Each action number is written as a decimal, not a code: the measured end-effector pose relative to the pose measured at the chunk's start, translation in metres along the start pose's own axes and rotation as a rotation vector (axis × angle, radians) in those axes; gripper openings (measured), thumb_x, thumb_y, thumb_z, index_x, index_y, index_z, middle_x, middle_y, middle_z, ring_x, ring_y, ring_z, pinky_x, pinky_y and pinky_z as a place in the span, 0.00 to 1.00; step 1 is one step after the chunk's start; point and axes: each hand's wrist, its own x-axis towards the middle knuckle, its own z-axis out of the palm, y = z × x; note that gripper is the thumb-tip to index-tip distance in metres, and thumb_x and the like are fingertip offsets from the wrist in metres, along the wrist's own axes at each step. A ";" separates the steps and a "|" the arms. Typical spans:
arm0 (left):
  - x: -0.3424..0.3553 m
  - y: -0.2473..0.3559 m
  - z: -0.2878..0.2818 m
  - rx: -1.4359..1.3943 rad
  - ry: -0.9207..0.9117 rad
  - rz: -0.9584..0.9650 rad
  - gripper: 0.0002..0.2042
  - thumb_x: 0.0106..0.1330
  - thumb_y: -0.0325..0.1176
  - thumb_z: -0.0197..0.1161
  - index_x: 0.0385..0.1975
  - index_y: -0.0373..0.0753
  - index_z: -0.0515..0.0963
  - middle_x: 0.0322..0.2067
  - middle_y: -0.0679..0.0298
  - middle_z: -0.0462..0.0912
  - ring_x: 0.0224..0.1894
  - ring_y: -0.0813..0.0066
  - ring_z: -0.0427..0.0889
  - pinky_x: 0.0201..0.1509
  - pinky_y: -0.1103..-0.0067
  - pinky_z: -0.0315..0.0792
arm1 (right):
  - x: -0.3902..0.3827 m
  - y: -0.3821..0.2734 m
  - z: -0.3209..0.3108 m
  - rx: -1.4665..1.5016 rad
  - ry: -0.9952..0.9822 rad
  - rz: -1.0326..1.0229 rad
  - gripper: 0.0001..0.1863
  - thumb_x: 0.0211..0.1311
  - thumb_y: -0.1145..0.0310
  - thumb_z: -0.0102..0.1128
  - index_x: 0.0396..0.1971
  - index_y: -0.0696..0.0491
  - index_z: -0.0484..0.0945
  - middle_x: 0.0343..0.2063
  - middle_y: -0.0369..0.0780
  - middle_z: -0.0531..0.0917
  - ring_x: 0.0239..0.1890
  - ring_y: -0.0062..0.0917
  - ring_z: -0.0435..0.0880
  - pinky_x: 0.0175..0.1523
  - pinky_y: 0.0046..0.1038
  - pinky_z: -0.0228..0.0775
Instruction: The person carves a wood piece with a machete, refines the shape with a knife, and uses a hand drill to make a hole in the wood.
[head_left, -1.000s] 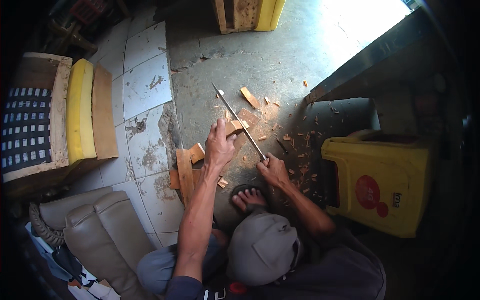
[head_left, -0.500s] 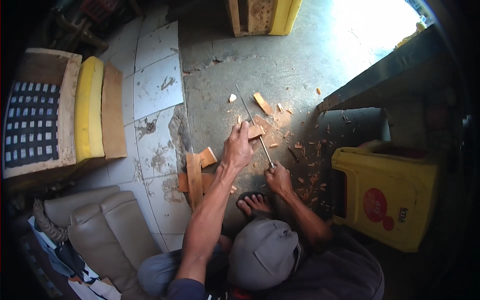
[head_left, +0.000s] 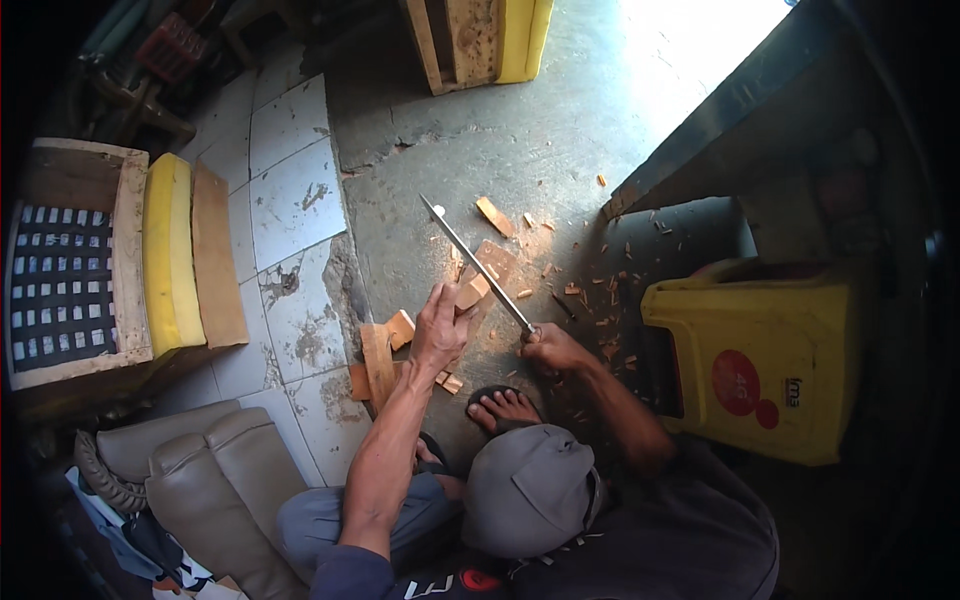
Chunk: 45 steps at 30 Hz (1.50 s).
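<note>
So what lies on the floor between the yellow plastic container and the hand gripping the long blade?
In the head view, between the yellow plastic container and the right hand lies concrete floor scattered with small wood chips.

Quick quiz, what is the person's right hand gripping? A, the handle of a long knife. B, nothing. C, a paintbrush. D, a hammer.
A: the right hand is closed around the handle of a long knife whose blade lies against the wood piece steadied by the left hand.

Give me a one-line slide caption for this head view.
Left hand steadies a wooden piece on the concrete floor while right hand holds a long blade against it.
</note>
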 end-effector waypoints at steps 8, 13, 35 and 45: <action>-0.085 -0.011 0.041 0.307 -0.109 0.186 0.15 0.61 0.16 0.56 0.46 0.41 0.73 0.62 0.49 0.67 0.71 0.43 0.64 0.68 0.60 0.71 | -0.057 -0.073 0.017 0.171 0.184 0.236 0.13 0.64 0.67 0.67 0.23 0.55 0.73 0.14 0.33 0.72 0.12 0.16 0.69 0.17 0.25 0.60; -0.100 -0.019 0.060 0.253 -0.089 0.037 0.24 0.57 0.14 0.58 0.55 0.39 0.71 0.66 0.46 0.61 0.72 0.40 0.61 0.73 0.60 0.65 | -0.009 -0.035 0.027 -0.172 0.332 -0.076 0.20 0.58 0.57 0.76 0.35 0.59 0.80 0.26 0.33 0.82 0.30 0.16 0.76 0.36 0.26 0.70; 0.013 -0.027 0.013 -0.293 0.166 -0.406 0.26 0.63 0.25 0.71 0.58 0.37 0.66 0.51 0.54 0.84 0.55 0.67 0.83 0.58 0.71 0.75 | -0.034 -0.118 0.068 -0.220 0.506 -0.553 0.17 0.61 0.63 0.71 0.24 0.57 0.73 0.13 0.34 0.71 0.18 0.16 0.68 0.24 0.25 0.62; 0.020 -0.010 0.009 -0.039 0.124 -0.479 0.25 0.62 0.28 0.70 0.56 0.37 0.66 0.41 0.43 0.86 0.48 0.46 0.87 0.46 0.64 0.81 | -0.010 -0.095 0.063 -0.446 0.379 -0.058 0.17 0.59 0.58 0.62 0.24 0.58 0.74 0.15 0.41 0.77 0.18 0.26 0.76 0.28 0.33 0.68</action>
